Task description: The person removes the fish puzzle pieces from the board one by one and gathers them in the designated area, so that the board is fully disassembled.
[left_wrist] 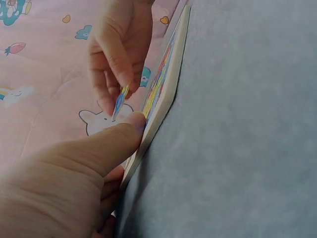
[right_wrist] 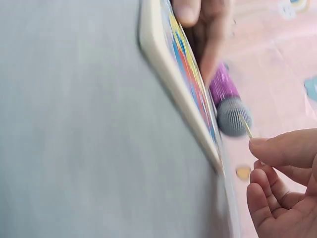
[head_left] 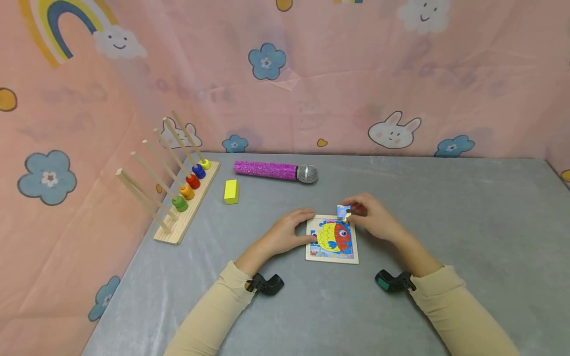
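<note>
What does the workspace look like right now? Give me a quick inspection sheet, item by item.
Surface: grey table, cloth-like cover.
Job's things: fish puzzle board lies flat near the front; one puzzle piece is lifted above its far right corner.
Clutter: purple glitter microphone, yellow block, wooden peg rack with coloured rings, all at the far left.
Grippers: left hand holds the board's left edge, thumb on its rim; right hand pinches the puzzle piece.
Cables: nothing seen.
Surroundings: pink backdrop with rabbits, flowers and a rainbow.
</note>
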`<state>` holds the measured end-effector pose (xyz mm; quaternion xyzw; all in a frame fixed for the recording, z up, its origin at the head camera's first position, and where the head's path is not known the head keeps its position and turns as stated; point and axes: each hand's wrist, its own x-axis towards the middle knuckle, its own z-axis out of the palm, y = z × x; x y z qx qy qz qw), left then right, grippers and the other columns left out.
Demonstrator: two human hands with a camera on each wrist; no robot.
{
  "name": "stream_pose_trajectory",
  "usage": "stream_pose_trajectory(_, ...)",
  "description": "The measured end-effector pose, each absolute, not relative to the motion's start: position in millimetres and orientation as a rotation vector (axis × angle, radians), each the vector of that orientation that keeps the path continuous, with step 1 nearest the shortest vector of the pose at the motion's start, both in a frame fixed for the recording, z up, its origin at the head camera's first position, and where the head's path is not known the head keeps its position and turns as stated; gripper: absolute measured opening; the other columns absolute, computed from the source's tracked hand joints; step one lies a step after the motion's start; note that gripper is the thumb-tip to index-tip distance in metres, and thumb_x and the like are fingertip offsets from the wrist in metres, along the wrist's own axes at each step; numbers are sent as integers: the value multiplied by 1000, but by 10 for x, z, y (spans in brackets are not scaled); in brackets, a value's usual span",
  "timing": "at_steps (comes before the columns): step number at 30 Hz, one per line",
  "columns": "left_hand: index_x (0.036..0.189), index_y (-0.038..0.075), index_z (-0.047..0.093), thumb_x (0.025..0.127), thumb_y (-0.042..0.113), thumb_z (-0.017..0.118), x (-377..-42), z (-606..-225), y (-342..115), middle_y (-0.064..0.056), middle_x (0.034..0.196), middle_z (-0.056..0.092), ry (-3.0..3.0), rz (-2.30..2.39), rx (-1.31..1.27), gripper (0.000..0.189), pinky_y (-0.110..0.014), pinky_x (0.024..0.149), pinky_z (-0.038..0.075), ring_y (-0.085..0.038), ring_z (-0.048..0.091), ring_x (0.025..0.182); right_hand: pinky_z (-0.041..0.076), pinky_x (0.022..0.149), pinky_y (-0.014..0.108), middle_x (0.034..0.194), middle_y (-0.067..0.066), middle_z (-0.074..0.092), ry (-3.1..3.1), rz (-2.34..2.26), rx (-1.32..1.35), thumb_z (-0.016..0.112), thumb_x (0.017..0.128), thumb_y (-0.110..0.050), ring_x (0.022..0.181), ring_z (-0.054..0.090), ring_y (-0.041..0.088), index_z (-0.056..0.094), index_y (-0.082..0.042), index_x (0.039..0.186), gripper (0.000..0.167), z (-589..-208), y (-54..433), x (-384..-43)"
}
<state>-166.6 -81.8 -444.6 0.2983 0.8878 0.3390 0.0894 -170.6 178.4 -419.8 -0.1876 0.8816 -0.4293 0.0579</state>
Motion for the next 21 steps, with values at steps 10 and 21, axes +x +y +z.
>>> stream_pose_trajectory(10,137,7,51,85,32,71,-1670,-4459,-822,-7,145,45,2655,994,899,61,-37,114,31,-22,39,136,41,78,10,113,23,53,2798,-1277,-499,60,89,-1,98,51,29,57,7,120,32,-4196,2340,-1734)
stream_pose_trajectory(21,136,6,51,85,31,71,-1667,-4450,-825,-7,144,46,2655,994,911,61,-36,114,32,-22,39,136,38,75,5,117,25,55,2876,-1196,-380,59,92,-6,94,46,1,57,7,121,32,-4245,2812,-1798)
